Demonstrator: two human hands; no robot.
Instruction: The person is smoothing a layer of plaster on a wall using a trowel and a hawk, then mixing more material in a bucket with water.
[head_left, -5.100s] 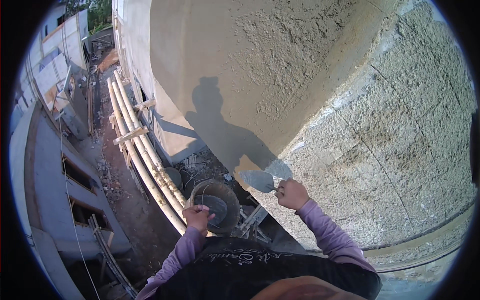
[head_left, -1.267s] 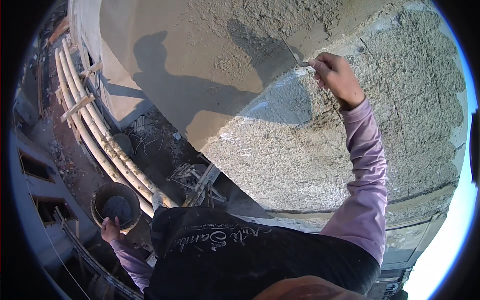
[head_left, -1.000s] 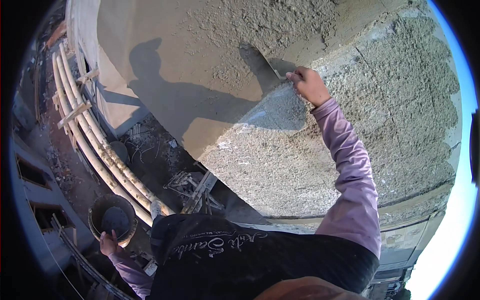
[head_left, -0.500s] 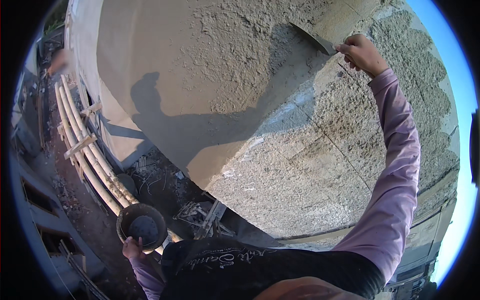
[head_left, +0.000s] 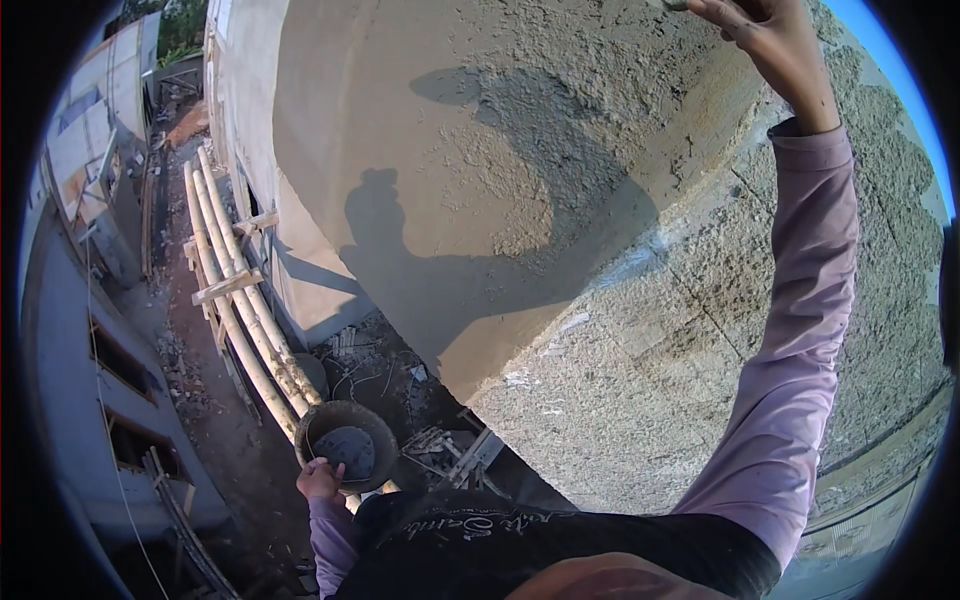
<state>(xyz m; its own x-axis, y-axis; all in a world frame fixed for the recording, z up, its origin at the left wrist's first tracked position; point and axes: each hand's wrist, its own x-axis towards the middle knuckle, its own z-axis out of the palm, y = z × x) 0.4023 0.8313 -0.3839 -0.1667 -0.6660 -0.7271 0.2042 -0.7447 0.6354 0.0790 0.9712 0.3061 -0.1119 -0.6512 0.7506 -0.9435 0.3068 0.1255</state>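
At the lower left, my left hand (head_left: 320,480) grips the rim of a round dark bucket (head_left: 340,412) with grey wet mortar (head_left: 350,452) inside. My right arm is raised, and my right hand (head_left: 778,55) is at the top edge of the view, closed on a trowel (head_left: 677,4). Only a sliver of the trowel shows; the rest is cut off by the frame. In front of me stands a wall with rough fresh mortar (head_left: 530,130) beside smoother damp plaster (head_left: 320,110). To the lower right of the plaster lies a paler, coarse wall surface (head_left: 640,370).
Long bamboo poles (head_left: 240,330) with wooden cross-pieces (head_left: 228,286) run along the left, far below. Scrap wood (head_left: 450,455) and rubble lie under the wall's lower edge. A grey building with window openings (head_left: 120,360) stands at the far left. My shadow falls on the plaster.
My right hand has moved up with the trowel, whose blade has mostly left the view. The view has shifted, so the wall, poles and bucket appear farther right. My left hand keeps hold of the bucket.
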